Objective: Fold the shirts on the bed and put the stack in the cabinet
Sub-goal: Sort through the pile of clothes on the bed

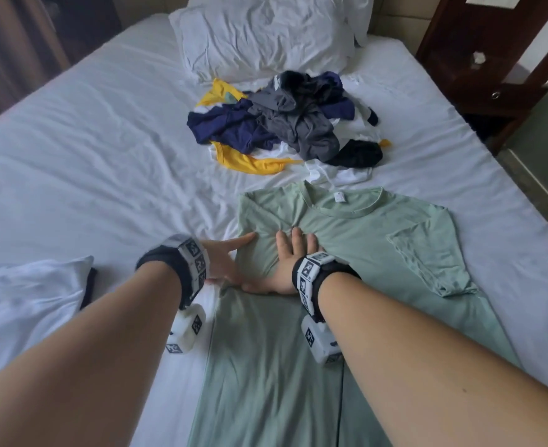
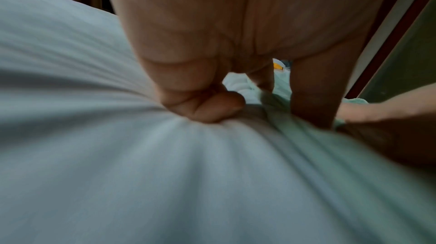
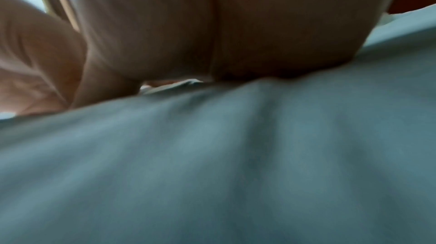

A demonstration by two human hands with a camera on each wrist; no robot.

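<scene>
A big pale green cotton T-shirt [image 1: 347, 259] lies flat on the white bed sheet [image 1: 88, 150], with its round neck hole pointing to 12 o'clock. Its sleeve at 3 o'clock is folded in over the body, and the side at 9 o'clock is folded in too.

The right hand [image 1: 290, 258] lies flat on the chest of the green shirt. Its fingers are straight and close together and point to 12 o'clock, and the thumb sticks out toward 9 o'clock. It presses the cloth down. The right wrist view is blurry, but it shows the palm [image 3: 212, 33] low on the green cloth.

The left hand [image 1: 226, 261] is just beside the right hand, at its 9 o'clock, at the folded edge of the shirt. One finger points straight out along the cloth toward 1 o'clock. In the left wrist view some of the left hand's fingers [image 2: 212, 106] curl down into the white sheet right beside the shirt's edge. I cannot tell if they pinch the green cloth.

At 12 o'clock from the green shirt sits a messy pile of shirts [image 1: 285, 124], dark blue, grey, yellow, black and white ones. Past it is a soft white pillow [image 1: 259, 37]. A dark brown wooden cabinet [image 1: 479, 59] stands at 2 o'clock, beside the bed.
</scene>
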